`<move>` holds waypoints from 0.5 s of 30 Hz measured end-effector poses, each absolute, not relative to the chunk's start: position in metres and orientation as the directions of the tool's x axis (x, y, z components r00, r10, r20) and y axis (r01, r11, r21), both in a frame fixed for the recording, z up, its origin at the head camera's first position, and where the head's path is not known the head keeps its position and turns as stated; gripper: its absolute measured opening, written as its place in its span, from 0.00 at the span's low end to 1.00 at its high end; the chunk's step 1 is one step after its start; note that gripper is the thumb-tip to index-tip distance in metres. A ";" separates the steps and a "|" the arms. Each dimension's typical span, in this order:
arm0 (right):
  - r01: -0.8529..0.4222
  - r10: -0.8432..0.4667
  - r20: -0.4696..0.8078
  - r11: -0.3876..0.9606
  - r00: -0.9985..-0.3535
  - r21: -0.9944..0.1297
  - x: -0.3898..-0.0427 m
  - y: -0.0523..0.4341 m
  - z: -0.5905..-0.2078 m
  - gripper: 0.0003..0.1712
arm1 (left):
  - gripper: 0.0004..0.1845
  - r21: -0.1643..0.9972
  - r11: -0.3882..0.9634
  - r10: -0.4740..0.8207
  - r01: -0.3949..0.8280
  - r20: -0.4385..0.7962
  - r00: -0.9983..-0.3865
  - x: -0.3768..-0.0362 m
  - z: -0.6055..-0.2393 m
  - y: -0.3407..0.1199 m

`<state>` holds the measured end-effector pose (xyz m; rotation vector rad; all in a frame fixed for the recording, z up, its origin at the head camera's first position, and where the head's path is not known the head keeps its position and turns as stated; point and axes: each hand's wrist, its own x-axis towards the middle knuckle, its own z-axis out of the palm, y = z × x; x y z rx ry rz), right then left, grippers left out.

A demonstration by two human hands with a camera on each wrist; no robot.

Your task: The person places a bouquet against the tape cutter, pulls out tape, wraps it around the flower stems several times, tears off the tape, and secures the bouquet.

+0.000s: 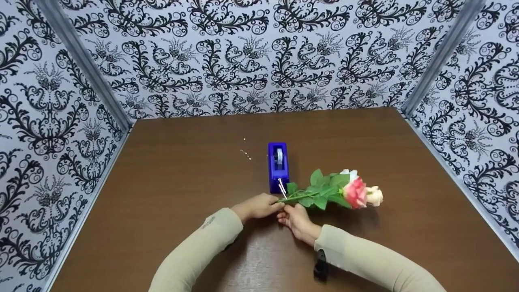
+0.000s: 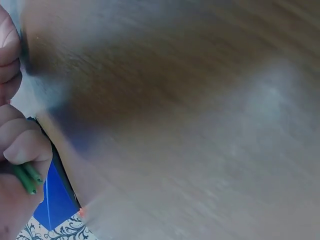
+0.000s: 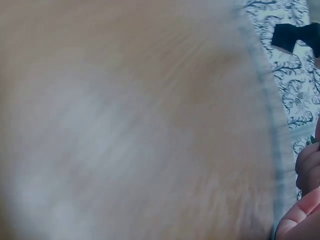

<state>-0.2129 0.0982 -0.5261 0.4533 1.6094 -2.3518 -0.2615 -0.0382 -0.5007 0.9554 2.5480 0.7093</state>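
In the head view, a small bunch of roses (image 1: 355,194), pink, white and cream, lies crosswise above the table with its leafy green stems pointing left. My left hand (image 1: 261,205) grips the stems near their cut ends; the green stem ends (image 2: 28,178) poke out of its curled fingers in the left wrist view. Close beside it, my right hand (image 1: 299,221) has curled fingers and holds the stems from below. A strip of clear tape (image 1: 282,188) runs from the blue tape dispenser (image 1: 277,167) to the stems by the fingertips. The exact right-hand pinch is hidden.
The brown wooden table (image 1: 182,162) is bounded by patterned walls (image 1: 243,61) at the back and sides. Some small white specks (image 1: 246,154) lie left of the dispenser. Both wrist views are mostly filled by blurred table surface.
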 end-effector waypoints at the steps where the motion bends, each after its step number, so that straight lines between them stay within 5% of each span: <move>1: 0.392 -0.037 -0.407 -0.361 -0.913 -0.846 -0.212 0.099 -0.525 0.10 | 0.16 0.533 0.661 0.679 0.528 -0.124 -0.724 -0.261 -0.501 -0.038; 9: 0.389 -0.052 -0.409 -0.441 -0.911 -0.809 -0.209 0.099 -0.518 0.05 | 0.13 0.359 0.728 0.639 0.584 -0.044 -0.768 -0.261 -0.505 -0.037; 15: 0.381 -0.133 -0.367 -0.507 -0.921 -0.773 -0.210 0.099 -0.518 0.13 | 0.13 0.343 0.741 0.620 0.578 -0.016 -0.785 -0.258 -0.505 -0.035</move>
